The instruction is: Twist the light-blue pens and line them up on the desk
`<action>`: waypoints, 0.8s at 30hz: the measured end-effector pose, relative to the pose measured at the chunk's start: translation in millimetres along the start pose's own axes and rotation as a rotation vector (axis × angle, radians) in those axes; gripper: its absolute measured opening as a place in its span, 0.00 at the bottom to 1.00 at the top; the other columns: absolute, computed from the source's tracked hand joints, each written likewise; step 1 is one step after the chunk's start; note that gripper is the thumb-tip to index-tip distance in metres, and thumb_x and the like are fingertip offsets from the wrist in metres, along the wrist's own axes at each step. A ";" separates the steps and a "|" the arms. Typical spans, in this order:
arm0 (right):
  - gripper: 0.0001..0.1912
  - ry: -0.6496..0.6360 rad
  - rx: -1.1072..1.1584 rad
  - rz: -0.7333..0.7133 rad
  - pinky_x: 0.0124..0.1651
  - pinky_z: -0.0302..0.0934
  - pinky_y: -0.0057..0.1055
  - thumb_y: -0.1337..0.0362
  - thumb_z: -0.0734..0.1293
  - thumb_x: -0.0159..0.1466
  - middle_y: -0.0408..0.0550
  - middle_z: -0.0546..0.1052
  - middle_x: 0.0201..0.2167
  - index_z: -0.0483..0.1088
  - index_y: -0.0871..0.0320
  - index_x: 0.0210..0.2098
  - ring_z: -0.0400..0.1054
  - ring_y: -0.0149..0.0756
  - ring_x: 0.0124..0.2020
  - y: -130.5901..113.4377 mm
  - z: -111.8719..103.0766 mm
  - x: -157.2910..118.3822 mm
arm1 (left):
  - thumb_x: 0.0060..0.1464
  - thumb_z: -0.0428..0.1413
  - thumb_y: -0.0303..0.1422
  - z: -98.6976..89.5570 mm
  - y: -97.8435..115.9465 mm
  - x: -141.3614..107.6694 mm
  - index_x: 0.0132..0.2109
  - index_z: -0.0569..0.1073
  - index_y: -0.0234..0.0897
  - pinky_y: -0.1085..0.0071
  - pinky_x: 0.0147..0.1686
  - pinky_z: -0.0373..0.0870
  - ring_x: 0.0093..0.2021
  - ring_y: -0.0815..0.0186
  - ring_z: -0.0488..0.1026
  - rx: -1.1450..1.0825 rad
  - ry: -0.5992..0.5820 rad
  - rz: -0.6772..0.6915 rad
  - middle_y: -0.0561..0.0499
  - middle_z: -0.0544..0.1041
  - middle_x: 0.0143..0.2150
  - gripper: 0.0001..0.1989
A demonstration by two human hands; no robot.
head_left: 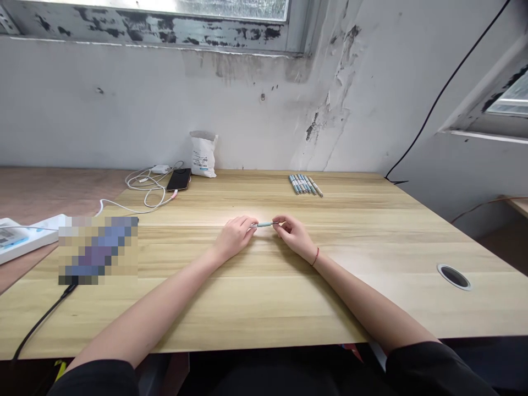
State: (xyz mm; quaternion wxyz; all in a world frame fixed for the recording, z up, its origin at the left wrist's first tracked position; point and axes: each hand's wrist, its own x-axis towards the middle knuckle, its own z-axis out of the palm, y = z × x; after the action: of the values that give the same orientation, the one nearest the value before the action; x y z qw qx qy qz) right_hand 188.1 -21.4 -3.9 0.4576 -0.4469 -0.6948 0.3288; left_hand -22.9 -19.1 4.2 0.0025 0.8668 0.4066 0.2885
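Note:
Between my two hands a slim pen, pale blue-green in the middle, is held level just over the wooden desk. The fingers of my left hand pinch its left end. At its right end, the thumb and fingertips of my right hand close on the narrow tip. Fingers hide both ends in part. Farther back, several similar pens in blue and grey lie side by side in a row.
At the back left are a white packet, a dark phone and a tangled white cable. A blurred-out device with a black cord and a white power strip lie left. A round cable hole is at right.

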 end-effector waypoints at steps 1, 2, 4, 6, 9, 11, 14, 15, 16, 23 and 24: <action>0.13 -0.001 0.002 0.002 0.26 0.59 0.29 0.57 0.63 0.59 0.45 0.72 0.26 0.68 0.58 0.38 0.64 0.30 0.22 -0.3 0.0 -0.1 | 0.61 0.46 0.32 -0.2 0.2 0.0 0.46 0.68 0.38 0.68 0.42 0.66 0.42 0.64 0.70 -0.004 -0.001 0.007 0.49 0.73 0.42 0.09; 0.13 -0.003 0.004 0.003 0.26 0.59 0.29 0.57 0.62 0.59 0.44 0.72 0.25 0.68 0.58 0.38 0.63 0.30 0.22 -0.5 0.0 -0.2 | 0.61 0.46 0.32 -0.4 0.4 0.1 0.46 0.68 0.38 0.68 0.42 0.66 0.42 0.64 0.71 -0.005 0.000 0.010 0.49 0.74 0.42 0.09; 0.13 -0.009 0.003 0.002 0.26 0.59 0.29 0.56 0.62 0.59 0.44 0.71 0.25 0.68 0.58 0.38 0.63 0.30 0.22 -0.4 0.0 -0.3 | 0.61 0.46 0.32 -1.0 1.0 0.1 0.46 0.68 0.38 0.68 0.42 0.66 0.41 0.64 0.71 0.000 0.005 0.009 0.49 0.74 0.42 0.10; 0.13 -0.011 -0.006 -0.007 0.25 0.58 0.28 0.56 0.62 0.59 0.44 0.71 0.24 0.68 0.58 0.38 0.62 0.30 0.21 0.1 0.1 -0.4 | 0.62 0.45 0.33 -1.8 1.7 0.2 0.46 0.69 0.38 0.68 0.41 0.66 0.41 0.65 0.71 0.011 0.009 0.003 0.49 0.74 0.42 0.10; 0.13 -0.012 -0.032 -0.036 0.24 0.57 0.27 0.56 0.63 0.59 0.44 0.71 0.24 0.69 0.58 0.38 0.60 0.29 0.21 1.4 0.3 -0.9 | 0.62 0.45 0.33 -3.0 2.6 0.1 0.46 0.69 0.38 0.68 0.40 0.65 0.40 0.65 0.72 0.030 0.004 -0.002 0.50 0.75 0.41 0.10; 0.14 -0.010 -0.049 -0.051 0.24 0.56 0.27 0.55 0.63 0.59 0.44 0.71 0.24 0.70 0.58 0.38 0.60 0.29 0.20 1.8 0.3 -1.2 | 0.62 0.45 0.33 -3.6 2.9 0.0 0.45 0.69 0.39 0.68 0.40 0.64 0.41 0.65 0.72 0.039 0.000 0.001 0.50 0.76 0.40 0.10; 0.15 -0.011 -0.079 -0.049 0.25 0.56 0.27 0.54 0.62 0.60 0.44 0.72 0.24 0.70 0.59 0.39 0.60 0.29 0.21 0.4 -0.5 -1.5 | 0.63 0.45 0.33 -3.9 2.6 -0.1 0.45 0.69 0.39 0.69 0.40 0.63 0.42 0.65 0.72 0.050 0.006 0.022 0.50 0.76 0.41 0.10; 0.16 -0.016 -0.090 -0.046 0.25 0.56 0.27 0.53 0.62 0.61 0.45 0.73 0.25 0.70 0.59 0.38 0.61 0.30 0.21 -0.5 -0.9 -1.5 | 0.63 0.45 0.32 -3.9 2.3 -0.1 0.45 0.69 0.39 0.69 0.40 0.63 0.42 0.66 0.72 0.057 0.012 0.032 0.50 0.76 0.41 0.10; 0.16 -0.024 -0.102 -0.041 0.25 0.56 0.27 0.53 0.61 0.61 0.45 0.73 0.25 0.70 0.59 0.37 0.61 0.30 0.22 -1.6 -1.3 -1.5 | 0.62 0.46 0.32 -3.7 2.0 0.0 0.45 0.69 0.39 0.69 0.39 0.62 0.42 0.66 0.72 0.065 0.020 0.043 0.51 0.76 0.41 0.09; 0.17 -0.033 -0.066 -0.037 0.27 0.59 0.27 0.52 0.60 0.62 0.47 0.73 0.31 0.67 0.59 0.42 0.65 0.29 0.23 -2.9 -0.1 -1.7 | 0.61 0.48 0.32 -0.3 -2.2 1.6 0.45 0.69 0.38 0.69 0.40 0.61 0.43 0.66 0.72 0.090 0.067 0.041 0.50 0.76 0.42 0.08; 0.18 -0.029 -0.045 -0.051 0.27 0.59 0.27 0.53 0.61 0.61 0.48 0.73 0.34 0.65 0.59 0.44 0.65 0.29 0.24 -2.6 0.2 -1.8 | 0.61 0.48 0.32 -0.3 -2.5 1.6 0.45 0.69 0.38 0.69 0.40 0.61 0.43 0.66 0.72 0.093 0.068 0.034 0.50 0.76 0.42 0.08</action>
State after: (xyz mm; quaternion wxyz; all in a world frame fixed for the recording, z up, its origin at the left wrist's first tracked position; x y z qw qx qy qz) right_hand 187.4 -24.0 -2.4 0.4457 -0.4345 -0.7197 0.3076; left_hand -23.9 -16.4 4.6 -0.0568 0.8625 0.4045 0.2987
